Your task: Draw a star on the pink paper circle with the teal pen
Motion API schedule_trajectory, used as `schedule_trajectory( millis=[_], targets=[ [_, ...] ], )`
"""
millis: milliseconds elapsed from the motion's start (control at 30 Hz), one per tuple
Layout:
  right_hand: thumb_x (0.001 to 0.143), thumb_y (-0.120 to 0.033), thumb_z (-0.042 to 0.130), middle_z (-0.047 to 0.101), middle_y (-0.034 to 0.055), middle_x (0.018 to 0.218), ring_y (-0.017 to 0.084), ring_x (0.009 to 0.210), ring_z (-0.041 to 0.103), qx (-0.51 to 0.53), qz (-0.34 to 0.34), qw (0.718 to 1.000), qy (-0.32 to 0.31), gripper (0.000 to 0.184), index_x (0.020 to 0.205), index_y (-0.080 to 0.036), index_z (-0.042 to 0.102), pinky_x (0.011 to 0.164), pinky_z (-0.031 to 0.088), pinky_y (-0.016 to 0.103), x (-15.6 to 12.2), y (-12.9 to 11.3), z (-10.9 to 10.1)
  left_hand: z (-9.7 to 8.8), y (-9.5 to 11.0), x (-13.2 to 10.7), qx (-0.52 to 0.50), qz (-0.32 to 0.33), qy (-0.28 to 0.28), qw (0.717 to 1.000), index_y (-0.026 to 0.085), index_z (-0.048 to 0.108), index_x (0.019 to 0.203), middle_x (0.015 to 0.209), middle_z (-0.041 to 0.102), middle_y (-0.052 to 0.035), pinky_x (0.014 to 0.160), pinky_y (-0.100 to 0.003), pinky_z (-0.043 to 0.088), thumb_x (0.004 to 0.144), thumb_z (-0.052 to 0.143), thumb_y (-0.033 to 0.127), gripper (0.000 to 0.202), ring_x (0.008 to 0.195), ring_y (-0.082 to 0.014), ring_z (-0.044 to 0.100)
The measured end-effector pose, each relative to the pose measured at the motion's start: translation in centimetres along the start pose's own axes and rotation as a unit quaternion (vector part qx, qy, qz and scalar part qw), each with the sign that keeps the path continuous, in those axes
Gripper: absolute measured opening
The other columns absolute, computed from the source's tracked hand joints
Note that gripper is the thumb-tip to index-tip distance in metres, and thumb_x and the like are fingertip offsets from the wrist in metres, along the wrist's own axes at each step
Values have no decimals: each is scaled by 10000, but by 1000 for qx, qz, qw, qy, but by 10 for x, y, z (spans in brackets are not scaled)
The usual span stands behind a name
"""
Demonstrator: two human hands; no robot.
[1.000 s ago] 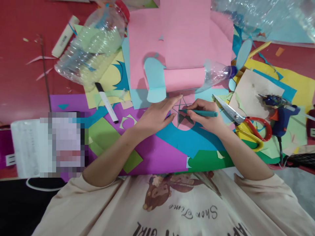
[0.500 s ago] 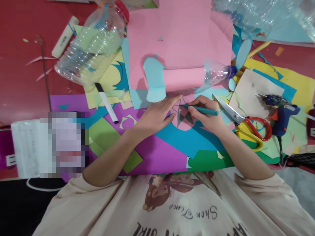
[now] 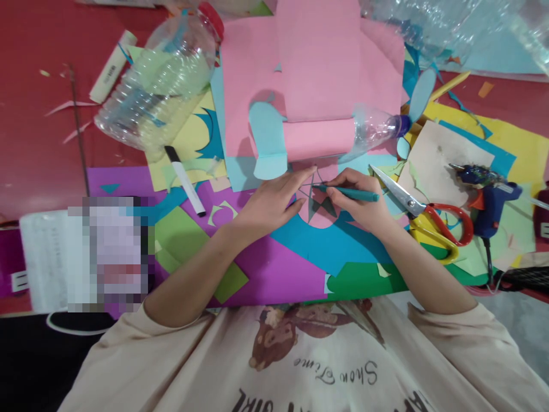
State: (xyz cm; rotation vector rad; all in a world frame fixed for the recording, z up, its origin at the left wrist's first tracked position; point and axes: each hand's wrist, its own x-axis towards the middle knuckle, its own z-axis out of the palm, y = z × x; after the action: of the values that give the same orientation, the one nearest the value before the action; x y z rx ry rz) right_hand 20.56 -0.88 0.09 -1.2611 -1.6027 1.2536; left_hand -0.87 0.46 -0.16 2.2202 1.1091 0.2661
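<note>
My right hand [image 3: 358, 201] is closed around a teal pen [image 3: 349, 193] whose tip rests on a pink paper disc [image 3: 319, 207] with a dark star drawn on it. Beside it, my left hand [image 3: 274, 201] lies flat with fingers stretched out, pressing the disc's left edge against the blue paper [image 3: 330, 243] beneath. Just behind both hands lies a small plastic bottle wrapped in pink paper [image 3: 319, 139], with a light blue paper fin [image 3: 268, 143] on its left end.
Scissors with red and yellow handles [image 3: 422, 209] lie right of my right hand, with a blue glue gun [image 3: 486, 194] beyond. A large clear bottle [image 3: 158, 80], a black-and-white marker [image 3: 185, 180] and a glue stick [image 3: 112, 66] lie at left. Coloured paper sheets and scraps cover the red table [image 3: 34, 131].
The pen tip has shifted slightly up and left across the star on the disc. My left hand has stayed in place.
</note>
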Motion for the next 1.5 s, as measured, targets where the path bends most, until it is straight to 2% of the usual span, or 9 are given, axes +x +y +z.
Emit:
schedule_trajectory(
  millis=[167, 300, 767, 933, 1233, 1400, 1500],
  targets=[
    [857, -279, 633, 647, -23, 654, 77, 521, 533, 5, 4, 1000, 4, 132, 779, -180, 593, 501, 383, 216, 0, 2, 0, 1, -1, 0, 1, -3, 2, 1000, 155, 363, 1481, 1421, 535, -110, 1041, -417, 431, 936, 424, 229, 553, 1256, -256, 505],
    [844, -308, 643, 593, -32, 583, 82, 496, 498, 2, 29, 1000, -8, 166, 753, -181, 586, 480, 365, 219, 0, 0, 1, 1, -2, 0, -4, 3, 4, 1000, 166, 364, 1481, 1435, 526, -105, 1027, -410, 438, 944, 428, 246, 547, 1255, -254, 507],
    [805, -277, 631, 525, -32, 603, 90, 552, 448, 2, 30, 998, -48, 177, 680, -190, 539, 516, 361, 231, -1, 5, -1, 2, -3, 0, -2, -4, 4, 1000, 194, 347, 1497, 1448, 515, -106, 1020, -421, 437, 955, 418, 284, 554, 1266, -265, 502],
    [802, -267, 627, 514, -34, 597, 87, 551, 441, 5, 32, 998, -46, 178, 673, -188, 533, 518, 357, 232, -1, 4, 0, 1, -2, 0, -5, 5, 3, 1000, 169, 351, 1490, 1444, 516, -110, 1026, -410, 440, 955, 421, 265, 548, 1263, -261, 506],
    [785, -251, 630, 549, -31, 588, 87, 535, 457, 3, 35, 999, -33, 162, 664, -188, 543, 501, 364, 230, 0, 2, 0, 2, -3, -1, -2, 7, 7, 1000, 199, 361, 1483, 1441, 523, -83, 1032, -395, 433, 952, 434, 255, 539, 1266, -243, 511],
    [812, -268, 633, 568, -32, 562, 87, 505, 475, -4, 28, 999, -17, 167, 686, -189, 558, 488, 362, 229, 0, 0, 0, 3, -3, 0, -1, 14, 16, 1000, 157, 381, 1469, 1438, 528, -104, 1026, -398, 441, 946, 450, 255, 536, 1266, -253, 510],
    [829, -275, 627, 564, -36, 550, 85, 488, 470, -9, 25, 1000, -11, 162, 708, -187, 566, 481, 347, 230, 0, -1, 0, 2, -2, 0, -1, 10, 14, 1000, 168, 381, 1471, 1430, 535, -100, 1028, -399, 442, 943, 446, 241, 537, 1273, -254, 505]
  ],
)
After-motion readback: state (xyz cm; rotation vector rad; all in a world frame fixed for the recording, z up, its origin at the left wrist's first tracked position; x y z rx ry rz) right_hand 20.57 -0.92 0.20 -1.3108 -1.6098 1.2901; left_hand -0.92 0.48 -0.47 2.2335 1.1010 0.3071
